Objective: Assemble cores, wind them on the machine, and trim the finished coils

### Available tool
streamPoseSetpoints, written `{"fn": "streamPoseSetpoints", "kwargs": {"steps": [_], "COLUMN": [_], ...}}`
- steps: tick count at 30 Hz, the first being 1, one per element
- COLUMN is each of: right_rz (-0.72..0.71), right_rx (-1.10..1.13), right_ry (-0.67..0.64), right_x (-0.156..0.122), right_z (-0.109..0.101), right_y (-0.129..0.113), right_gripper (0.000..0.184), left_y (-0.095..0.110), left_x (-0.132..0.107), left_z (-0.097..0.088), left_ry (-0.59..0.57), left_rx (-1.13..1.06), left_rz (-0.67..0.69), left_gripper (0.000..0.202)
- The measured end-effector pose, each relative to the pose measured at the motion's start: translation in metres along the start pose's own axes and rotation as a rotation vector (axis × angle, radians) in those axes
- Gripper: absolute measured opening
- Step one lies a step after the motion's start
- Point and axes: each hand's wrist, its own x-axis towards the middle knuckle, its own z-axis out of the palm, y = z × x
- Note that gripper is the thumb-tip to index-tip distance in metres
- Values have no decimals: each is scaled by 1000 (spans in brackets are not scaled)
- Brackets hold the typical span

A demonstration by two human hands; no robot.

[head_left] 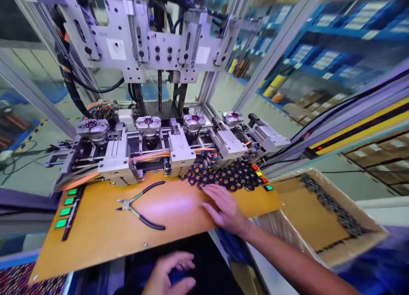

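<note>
My right hand (223, 207) lies flat on the orange worktop (105, 231), fingers stretched out toward a heap of small dark round parts (223, 178) just beyond the fingertips. It holds nothing. My left hand (171, 271) hangs low below the worktop's front edge, fingers loosely spread and empty, over a dark area. A pair of black-handled pliers (140, 205) lies open on the worktop, left of my right hand. Behind the worktop stands a machine with several round fixtures (148, 124) in a row.
Green lit buttons (65, 205) line the worktop's left edge; coloured buttons (262, 178) sit at its right. A cardboard box (322, 214) with dark parts along its far wall stands at the right. Glass panels and aluminium posts enclose the machine. Blue storage shelves stand beyond.
</note>
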Motion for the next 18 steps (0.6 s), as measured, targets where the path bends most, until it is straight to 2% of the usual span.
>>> {"fn": "streamPoseSetpoints", "kwargs": {"steps": [4, 6, 8, 12, 16, 18], "right_rz": [60, 17, -55, -204, -300, -301], "right_rx": [172, 229, 257, 277, 316, 344], "right_ry": [-156, -217, -263, -351, -383, -360], "right_x": [15, 21, 24, 23, 9, -1], "right_z": [14, 26, 39, 47, 29, 19], "right_y": [-40, -50, -52, -47, -55, -62], "right_gripper": [41, 43, 46, 48, 41, 37], "left_y": [41, 50, 52, 44, 39, 41], "left_x": [-45, -61, -74, -87, -85, -80], "left_z": [-24, -32, -36, -32, -28, -28], "left_ry": [226, 358, 436, 505, 522, 507], "left_rx": [107, 105, 89, 73, 36, 26], "left_rz": [-120, -172, -217, -274, -288, -285], "left_gripper": [39, 42, 44, 49, 52, 53]}}
